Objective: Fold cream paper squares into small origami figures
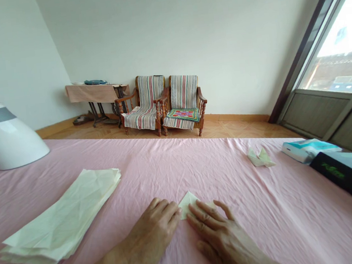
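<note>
A small folded piece of pale paper [188,199] lies on the pink cloth, its pointed corner facing away from me. My left hand [159,225] has its fingers curled together at the paper's left corner, gripping that edge. Spread across the paper's right side, my right hand [217,231] presses down with fingers stretched out and covers much of it. To the left lies a stack of creased pale paper sheets [67,214]. A finished-looking folded paper shape [260,157] with raised points stands farther off on the right.
A white and grey jug [17,135] stands on the pink cloth [154,164] at the far left. On the right are a tissue pack [308,149] and a black-sided box [343,176]. Beyond the cloth's far edge stand two wooden armchairs [202,99] and a covered table [92,93].
</note>
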Demonstrator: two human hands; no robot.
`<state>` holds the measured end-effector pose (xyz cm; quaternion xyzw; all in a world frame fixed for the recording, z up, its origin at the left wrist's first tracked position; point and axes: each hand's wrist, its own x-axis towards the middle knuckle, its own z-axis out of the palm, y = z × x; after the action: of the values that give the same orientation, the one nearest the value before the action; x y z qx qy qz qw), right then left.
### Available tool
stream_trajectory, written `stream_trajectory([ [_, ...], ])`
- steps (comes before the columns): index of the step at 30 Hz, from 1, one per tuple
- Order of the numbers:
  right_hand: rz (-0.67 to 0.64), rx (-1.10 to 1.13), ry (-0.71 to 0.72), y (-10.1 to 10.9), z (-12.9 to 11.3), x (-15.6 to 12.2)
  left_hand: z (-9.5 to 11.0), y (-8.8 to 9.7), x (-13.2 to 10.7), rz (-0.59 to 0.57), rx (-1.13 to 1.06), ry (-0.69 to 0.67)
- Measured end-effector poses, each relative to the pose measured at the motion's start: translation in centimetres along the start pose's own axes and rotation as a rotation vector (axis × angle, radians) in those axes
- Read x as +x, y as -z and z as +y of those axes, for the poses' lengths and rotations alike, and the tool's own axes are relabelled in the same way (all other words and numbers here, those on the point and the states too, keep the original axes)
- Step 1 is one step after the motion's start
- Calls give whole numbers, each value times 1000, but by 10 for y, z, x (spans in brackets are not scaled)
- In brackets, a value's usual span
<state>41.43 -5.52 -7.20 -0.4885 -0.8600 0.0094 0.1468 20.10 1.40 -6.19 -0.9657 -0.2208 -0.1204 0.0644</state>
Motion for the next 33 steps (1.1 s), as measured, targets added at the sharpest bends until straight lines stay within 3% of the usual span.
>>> stream_trajectory([
  [7,4,-33,-40,-3,-1,1,0,-2,-4,-4,65,-10],
  [15,257,-190,4,-11,-2,0,-4,10,-8,-48,65,38],
  [20,315,-260,29,-5,4,-4,-6,15,-8,-34,-18,86],
  [28,354,-119,-116,-12,11,-8,-11,11,-7,-20,-175,202],
  [33,362,9,-169,-14,13,-6,-8,15,-3,-6,-124,165],
])
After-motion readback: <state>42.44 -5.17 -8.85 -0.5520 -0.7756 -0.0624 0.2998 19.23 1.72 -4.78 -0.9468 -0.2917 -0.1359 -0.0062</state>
